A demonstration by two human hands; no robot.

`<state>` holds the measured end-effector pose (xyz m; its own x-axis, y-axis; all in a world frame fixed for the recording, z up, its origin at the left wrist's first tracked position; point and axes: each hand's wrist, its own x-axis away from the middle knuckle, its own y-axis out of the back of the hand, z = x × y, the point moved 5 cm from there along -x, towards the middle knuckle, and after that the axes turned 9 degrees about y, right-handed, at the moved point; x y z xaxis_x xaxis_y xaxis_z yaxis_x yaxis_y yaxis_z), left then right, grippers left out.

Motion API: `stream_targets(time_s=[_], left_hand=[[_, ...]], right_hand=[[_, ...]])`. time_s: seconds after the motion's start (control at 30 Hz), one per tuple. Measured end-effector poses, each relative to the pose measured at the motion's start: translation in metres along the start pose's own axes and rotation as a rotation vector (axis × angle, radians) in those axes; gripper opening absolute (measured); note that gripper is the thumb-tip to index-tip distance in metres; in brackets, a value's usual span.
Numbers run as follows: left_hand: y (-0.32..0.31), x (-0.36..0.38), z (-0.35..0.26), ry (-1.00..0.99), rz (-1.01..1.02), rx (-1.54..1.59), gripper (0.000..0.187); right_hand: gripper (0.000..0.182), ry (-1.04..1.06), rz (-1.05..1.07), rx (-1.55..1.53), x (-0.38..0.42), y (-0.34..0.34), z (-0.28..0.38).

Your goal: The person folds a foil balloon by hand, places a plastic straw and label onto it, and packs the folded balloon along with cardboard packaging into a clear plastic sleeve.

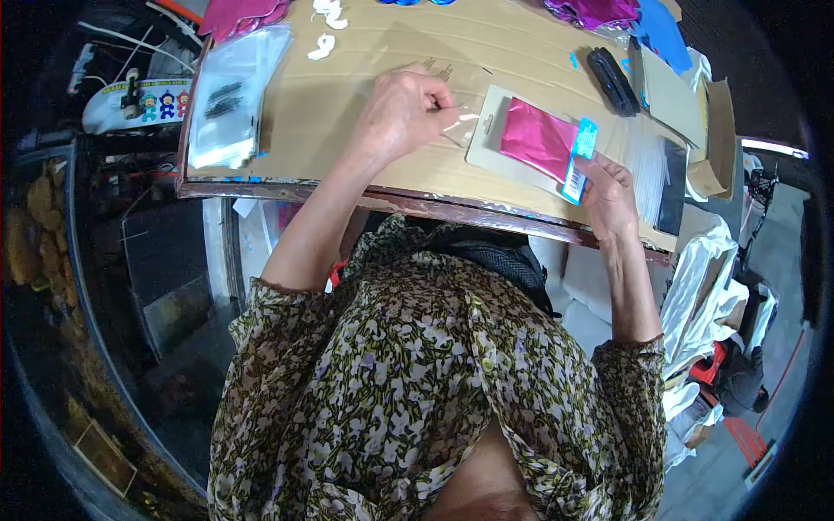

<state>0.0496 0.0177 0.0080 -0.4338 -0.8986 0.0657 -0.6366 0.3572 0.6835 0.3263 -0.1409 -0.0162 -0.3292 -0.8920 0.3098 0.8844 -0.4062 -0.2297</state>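
Note:
My left hand point(404, 113) pinches the edge of a clear plastic bag point(465, 91) with small printed text, lying over the cardboard-covered table point(321, 130). To its right, my right hand point(610, 195) grips the blue-and-white label point(579, 161) at the end of a pale card point(486, 139). A shiny pink packet point(537, 139) lies against that card. The card's hang-hole end points towards the bag, close to my left fingers. Whether the card touches the bag is hard to tell.
A stack of clear bags point(234, 95) lies at the table's left. White bits point(325, 45) and pink packets point(243, 16) are at the back. A black object point(612, 82), thin sheets point(647, 174) and an open carton point(719, 139) stand right. A person point(738, 378) is at far right.

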Motion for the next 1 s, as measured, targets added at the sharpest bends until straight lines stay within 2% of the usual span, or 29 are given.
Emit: stream_targets(time_s=[0.17,0.27,0.6,0.77,1.0], left_hand=[[0.001,0.005,-0.007,-0.031,-0.06,-0.004,0.009],[-0.003,0.008,-0.009,-0.03,-0.067,0.025,0.01],[-0.009,0.018,-0.019,-0.099,-0.12,0.019,0.013],[-0.009,0.016,-0.018,-0.089,-0.1,-0.009,0.014],[-0.014,0.017,-0.019,-0.076,-0.129,0.013,0.013]], right_hand=[[0.014,-0.015,-0.017,-0.053,-0.003,0.0,0.0],[0.013,-0.001,-0.08,-0.077,-0.003,-0.003,0.001],[0.015,0.029,-0.086,-0.03,0.004,-0.011,0.004],[0.021,0.141,-0.067,0.143,0.016,-0.018,0.011],[0.019,0.197,-0.144,0.157,0.025,-0.026,0.004]])
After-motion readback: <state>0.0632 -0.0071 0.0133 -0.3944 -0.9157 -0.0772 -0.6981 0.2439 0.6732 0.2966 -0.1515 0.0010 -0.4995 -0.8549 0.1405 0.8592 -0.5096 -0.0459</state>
